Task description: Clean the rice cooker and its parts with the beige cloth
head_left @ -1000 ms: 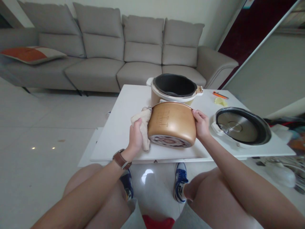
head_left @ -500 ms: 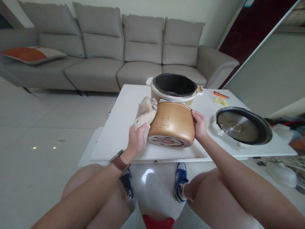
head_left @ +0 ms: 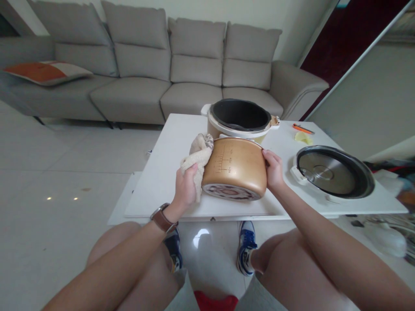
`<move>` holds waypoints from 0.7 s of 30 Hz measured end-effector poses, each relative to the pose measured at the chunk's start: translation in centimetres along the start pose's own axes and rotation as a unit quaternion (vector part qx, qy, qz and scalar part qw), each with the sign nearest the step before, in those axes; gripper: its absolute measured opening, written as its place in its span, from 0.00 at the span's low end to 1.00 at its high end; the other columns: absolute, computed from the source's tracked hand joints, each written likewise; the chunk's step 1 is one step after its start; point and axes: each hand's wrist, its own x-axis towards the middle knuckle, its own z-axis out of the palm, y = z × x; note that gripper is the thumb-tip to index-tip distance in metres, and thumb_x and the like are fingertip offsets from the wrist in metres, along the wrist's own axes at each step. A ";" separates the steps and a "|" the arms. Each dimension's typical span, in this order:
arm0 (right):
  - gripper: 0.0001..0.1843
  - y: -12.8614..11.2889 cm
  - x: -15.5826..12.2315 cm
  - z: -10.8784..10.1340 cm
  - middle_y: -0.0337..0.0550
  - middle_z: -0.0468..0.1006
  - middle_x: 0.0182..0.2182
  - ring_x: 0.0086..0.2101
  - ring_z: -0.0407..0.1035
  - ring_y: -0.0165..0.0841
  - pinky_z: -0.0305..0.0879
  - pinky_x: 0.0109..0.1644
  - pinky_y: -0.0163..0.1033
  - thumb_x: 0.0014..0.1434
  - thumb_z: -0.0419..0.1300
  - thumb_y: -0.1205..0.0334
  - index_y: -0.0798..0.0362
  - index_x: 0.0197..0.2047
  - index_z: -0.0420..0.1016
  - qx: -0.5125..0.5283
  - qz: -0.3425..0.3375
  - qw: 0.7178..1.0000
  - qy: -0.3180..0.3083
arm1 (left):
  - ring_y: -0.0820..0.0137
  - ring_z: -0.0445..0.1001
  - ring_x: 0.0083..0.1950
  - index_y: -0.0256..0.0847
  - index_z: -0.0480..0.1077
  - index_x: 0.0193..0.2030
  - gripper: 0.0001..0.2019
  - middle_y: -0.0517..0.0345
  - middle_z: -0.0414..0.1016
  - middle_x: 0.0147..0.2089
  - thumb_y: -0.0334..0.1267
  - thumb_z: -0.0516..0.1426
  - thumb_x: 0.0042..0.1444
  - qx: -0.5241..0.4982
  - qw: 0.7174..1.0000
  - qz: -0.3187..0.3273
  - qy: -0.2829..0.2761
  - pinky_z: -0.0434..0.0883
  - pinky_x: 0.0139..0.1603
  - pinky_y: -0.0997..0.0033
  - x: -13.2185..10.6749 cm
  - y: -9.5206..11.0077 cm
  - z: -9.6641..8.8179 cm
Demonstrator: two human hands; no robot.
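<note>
Above the near part of the white table (head_left: 152, 181), a gold rice cooker inner pot (head_left: 236, 166) is held tilted, so its stained base shows toward me. My right hand (head_left: 275, 169) grips the pot's right side by the rim. A beige cloth (head_left: 198, 157) is bunched in my left hand (head_left: 187, 185), which is closed around it and presses it to the pot's left side. Just behind stands the rice cooker body (head_left: 240, 114), its dark cavity uncovered. The pot hides part of the body's front.
At the table's right lies the cooker's detached lid (head_left: 324, 170), metal inner face up. Beyond it are an orange utility knife (head_left: 303, 128) and a yellow scrap (head_left: 304, 138). A grey sofa (head_left: 194, 97) stands behind the table. Assorted items sit on the floor at lower right.
The view has shifted very slightly. Both hands keep their hold on the pot and cloth, and the pot's tilt looks nearly the same.
</note>
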 end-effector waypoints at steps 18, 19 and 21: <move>0.26 0.5 -0.2 -0.3 0.34 0.60 0.22 0.25 0.53 0.30 0.50 0.29 0.39 0.51 0.70 0.39 0.49 0.22 0.65 0.013 0.010 1.000 0.001 | 0.57 0.81 0.49 0.34 0.76 0.53 0.24 0.47 0.84 0.48 0.50 0.56 0.59 -0.189 0.942 -0.261 0.094 0.76 0.50 0.62 0.5 -3.3 0.5; 0.26 0.5 -0.3 -0.3 0.33 0.59 0.21 0.25 0.53 0.30 0.49 0.29 0.39 0.50 0.71 0.40 0.49 0.22 0.64 0.023 0.015 1.000 0.004 | 0.58 0.81 0.49 0.34 0.76 0.53 0.23 0.47 0.84 0.48 0.50 0.56 0.59 -0.195 0.940 -0.264 0.094 0.76 0.50 0.63 0.5 -3.3 0.5; 0.27 0.6 -0.5 -0.2 0.33 0.57 0.21 0.25 0.51 0.30 0.48 0.28 0.39 0.49 0.71 0.40 0.49 0.21 0.62 0.037 0.016 0.999 0.013 | 0.58 0.81 0.49 0.35 0.76 0.52 0.23 0.48 0.84 0.48 0.50 0.57 0.58 -0.193 0.943 -0.252 0.096 0.76 0.49 0.64 0.5 -3.2 0.5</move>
